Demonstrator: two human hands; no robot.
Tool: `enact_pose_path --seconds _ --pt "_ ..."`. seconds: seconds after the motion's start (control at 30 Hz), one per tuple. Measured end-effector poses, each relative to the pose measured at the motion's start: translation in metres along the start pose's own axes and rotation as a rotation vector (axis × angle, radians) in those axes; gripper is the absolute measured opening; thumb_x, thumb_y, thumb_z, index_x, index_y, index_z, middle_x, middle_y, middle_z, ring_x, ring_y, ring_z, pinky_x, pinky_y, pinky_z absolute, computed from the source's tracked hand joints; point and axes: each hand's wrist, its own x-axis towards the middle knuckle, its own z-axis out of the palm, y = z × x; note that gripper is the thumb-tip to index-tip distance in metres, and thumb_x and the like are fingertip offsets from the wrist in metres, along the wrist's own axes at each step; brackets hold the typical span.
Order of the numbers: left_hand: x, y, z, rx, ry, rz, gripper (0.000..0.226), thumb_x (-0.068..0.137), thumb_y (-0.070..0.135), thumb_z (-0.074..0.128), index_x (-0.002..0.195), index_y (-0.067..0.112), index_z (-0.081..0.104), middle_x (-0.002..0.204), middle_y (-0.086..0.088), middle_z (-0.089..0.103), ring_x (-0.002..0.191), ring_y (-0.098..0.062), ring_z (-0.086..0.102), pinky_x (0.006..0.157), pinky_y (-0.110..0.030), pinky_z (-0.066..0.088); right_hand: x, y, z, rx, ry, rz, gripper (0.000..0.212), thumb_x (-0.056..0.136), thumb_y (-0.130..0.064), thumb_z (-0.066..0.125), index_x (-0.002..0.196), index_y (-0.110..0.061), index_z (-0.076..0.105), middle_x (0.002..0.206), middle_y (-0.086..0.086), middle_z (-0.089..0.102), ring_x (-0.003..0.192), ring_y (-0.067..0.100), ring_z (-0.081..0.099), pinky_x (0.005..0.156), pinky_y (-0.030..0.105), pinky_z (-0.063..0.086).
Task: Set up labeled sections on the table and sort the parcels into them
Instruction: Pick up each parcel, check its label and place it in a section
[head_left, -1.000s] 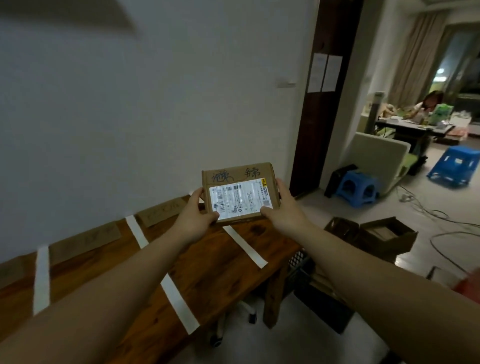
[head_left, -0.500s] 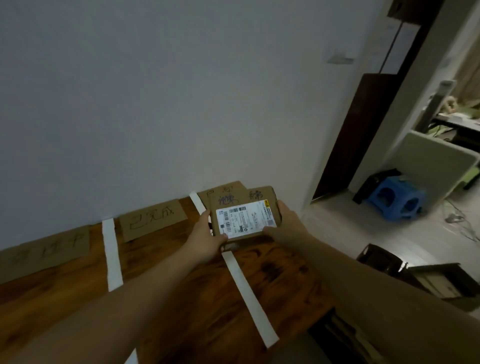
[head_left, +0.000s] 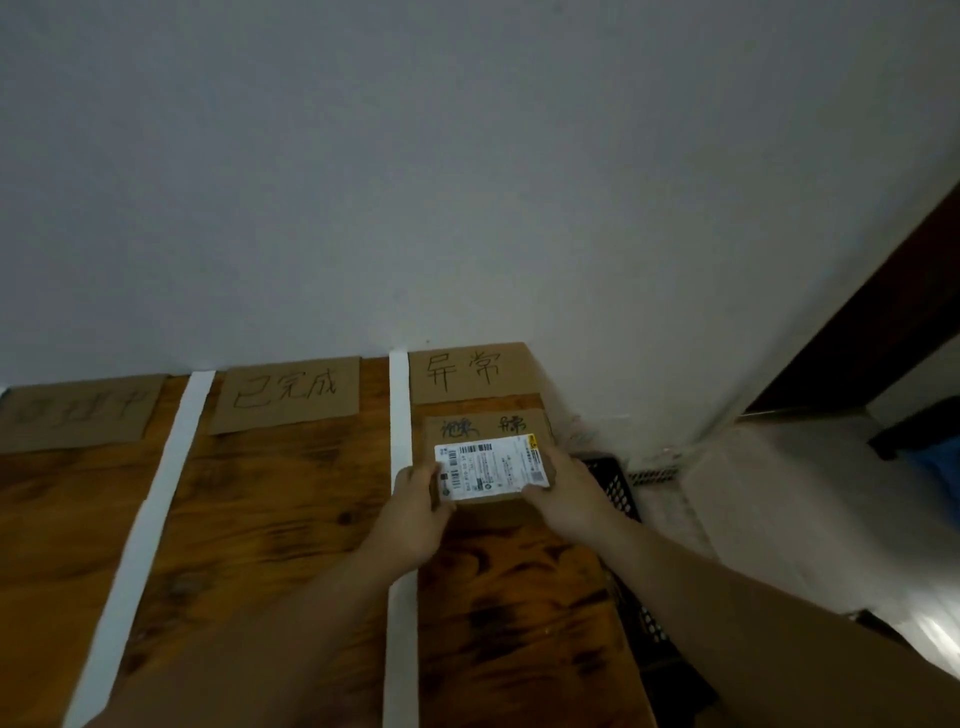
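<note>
Parcel: small brown box (head_left: 485, 457) w/ white shipping label, handwriting on top; sits in rightmost section of desk (head_left: 270, 519), just below the "异常" card (head_left: 467, 371). Can't tell if it's fully down on the wood or a bit above.
Left hand: (head_left: 415, 512) fingers wrapped on box's left edge, holding it.
Right hand: (head_left: 563, 493) fingers clamped on right edge and near corner, holding it too.
Sections: white tape strip (head_left: 400, 519) just left of box; second strip (head_left: 150, 519) further left; "已完成" card (head_left: 288, 395) between them; third card (head_left: 78, 415) far left, blurred.
Risk 1: desk's right edge is near the box; a nudge right on release probably tips it off toward the black crate (head_left: 618, 493) below.
Risk 2: left hand lies over the tape; dragging back could lift or skew the strip.
Risk 3: pushed further back, box would cover the card's writing.
</note>
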Motion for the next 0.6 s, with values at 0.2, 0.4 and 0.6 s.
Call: enact_pose_path --seconds 0.2,0.4,0.6 --pt "0.025 0.003 0.005 0.074 0.046 0.005 0.05 0.094 0.019 0.052 0.141 0.019 0.034 0.145 -0.004 0.034 0.118 -0.006 0.039 0.094 -0.017 0.034 0.029 0.008 -0.004 -0.039 -0.044 -0.018 0.052 0.093 -0.028 0.056 0.141 -0.03 0.038 0.135 0.001 0.048 0.126 0.022 0.044 0.104 0.038 0.04" --pt "0.014 0.006 -0.061 0.259 0.125 -0.071 0.065 0.091 0.038 0.053 0.147 0.025 0.023 0.156 -0.003 0.014 0.143 -0.024 0.011 0.114 -0.043 0.017 0.035 -0.05 -0.016 -0.296 -0.046 -0.058 0.073 0.09 -0.052 0.052 0.151 -0.028 0.02 0.158 0.01 0.015 0.142 0.033 0.021 0.113 0.046 0.028" --pt "-0.092 -0.057 -0.198 0.347 0.303 -0.205 0.068 0.092 0.044 0.05 0.148 0.017 0.021 0.156 -0.01 0.017 0.143 -0.024 0.012 0.113 -0.034 0.016 -0.006 -0.193 0.049 -0.352 -0.113 -0.365 0.073 0.09 -0.055 0.052 0.15 -0.021 0.027 0.156 0.01 0.023 0.141 0.03 0.025 0.11 0.038 0.028"
